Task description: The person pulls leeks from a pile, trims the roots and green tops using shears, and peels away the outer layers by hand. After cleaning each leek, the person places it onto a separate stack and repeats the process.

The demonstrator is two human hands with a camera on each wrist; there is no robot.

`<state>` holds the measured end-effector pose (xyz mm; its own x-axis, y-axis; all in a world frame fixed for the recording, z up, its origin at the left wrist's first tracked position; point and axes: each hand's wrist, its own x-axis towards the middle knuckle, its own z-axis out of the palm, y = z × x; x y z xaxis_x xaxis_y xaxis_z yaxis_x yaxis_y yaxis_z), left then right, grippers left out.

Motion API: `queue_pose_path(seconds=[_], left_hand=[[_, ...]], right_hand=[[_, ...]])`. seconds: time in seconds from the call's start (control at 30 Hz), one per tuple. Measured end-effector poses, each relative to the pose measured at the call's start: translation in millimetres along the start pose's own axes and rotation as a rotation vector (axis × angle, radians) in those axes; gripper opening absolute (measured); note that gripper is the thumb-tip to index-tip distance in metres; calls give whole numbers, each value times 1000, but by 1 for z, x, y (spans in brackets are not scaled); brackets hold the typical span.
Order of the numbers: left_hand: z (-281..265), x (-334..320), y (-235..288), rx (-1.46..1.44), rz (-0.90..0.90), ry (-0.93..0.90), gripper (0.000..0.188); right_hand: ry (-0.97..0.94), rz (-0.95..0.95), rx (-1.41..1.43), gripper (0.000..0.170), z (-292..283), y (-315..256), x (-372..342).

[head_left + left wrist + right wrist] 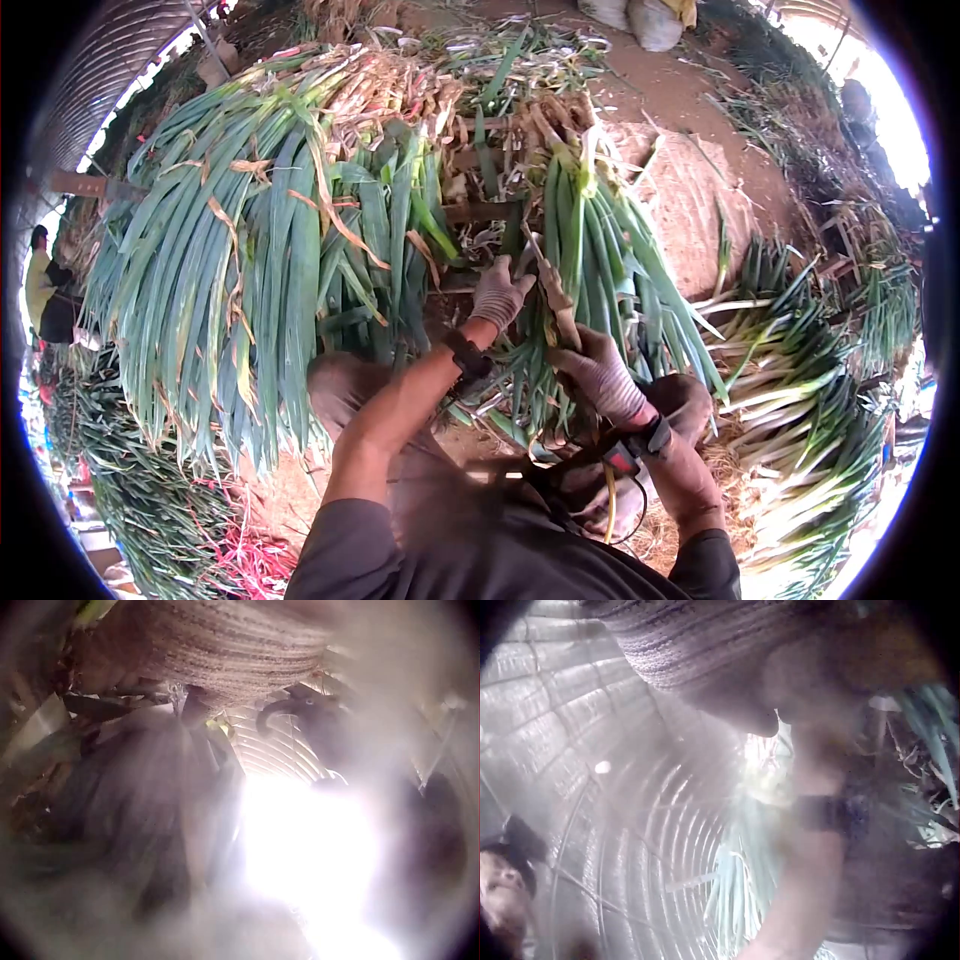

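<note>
My right hand [600,375], in a striped knit glove, grips the lower end of a long, narrow brown tool [552,285] that slants up and left. The tool looks like a dirt-covered blade on a handle. It overlaps a bunch of green leeks [590,230], whose leaves hang toward my right knee. My left hand [500,292], gloved the same way, is left of the tool, in front of wooden slats [480,212]. Its fingertips point away from me, and I cannot tell whether they hold anything. Both wrist views are hazy, showing mostly glove fabric [240,645] and glare.
A big heap of leeks [250,260] lies to my left, leaves toward me. Trimmed leeks with white stalks [800,400] are laid out at the right. Red ties [255,550] lie on the ground at lower left. Another person [55,290] is at the far left.
</note>
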<state>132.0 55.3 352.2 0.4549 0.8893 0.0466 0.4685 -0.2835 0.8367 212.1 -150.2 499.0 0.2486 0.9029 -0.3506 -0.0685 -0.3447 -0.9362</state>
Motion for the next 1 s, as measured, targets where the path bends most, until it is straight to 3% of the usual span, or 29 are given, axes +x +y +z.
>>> queue_pose_path(seconds=[0.03,0.07,0.13,0.2,0.27,0.3,0.4,0.53,0.63,0.73,0.77,0.87,0.93,1.0], left_hand=[[-4,7,-1,77,-32,4,55],[-16,10,-9,214,90,121,59],[-69,21,8,390,39,104,60],[-105,42,-10,634,81,238,60],[-133,49,-19,815,85,170,62],[-138,45,-12,836,-31,59,61],[-135,1,-7,985,-13,-53,67],[-107,-56,-95,1234,-21,259,99],[-96,-76,-134,1096,-179,349,114],[-82,-64,-140,1246,-454,153,128],[-65,-51,-196,1334,-360,297,127],[-60,-17,-77,1072,-476,506,95],[-60,-14,-77,1120,-382,543,73],[-67,-15,-74,1014,-460,445,65]], right_hand=[[7,-6,47,27,0,-2,3],[11,-6,92,28,1,-7,5],[35,-54,223,31,-1,-2,21],[-88,55,46,32,7,-17,31],[-210,6,46,30,29,-6,44],[-226,-15,53,29,36,-10,49],[-270,-16,129,30,44,-5,70],[-265,-40,133,33,38,12,85],[-208,42,263,39,25,17,83],[-259,114,152,41,21,26,83],[-260,103,114,43,23,32,80],[-273,24,126,48,30,43,73],[-259,-45,135,45,29,47,69],[-242,-63,193,47,25,53,67]])
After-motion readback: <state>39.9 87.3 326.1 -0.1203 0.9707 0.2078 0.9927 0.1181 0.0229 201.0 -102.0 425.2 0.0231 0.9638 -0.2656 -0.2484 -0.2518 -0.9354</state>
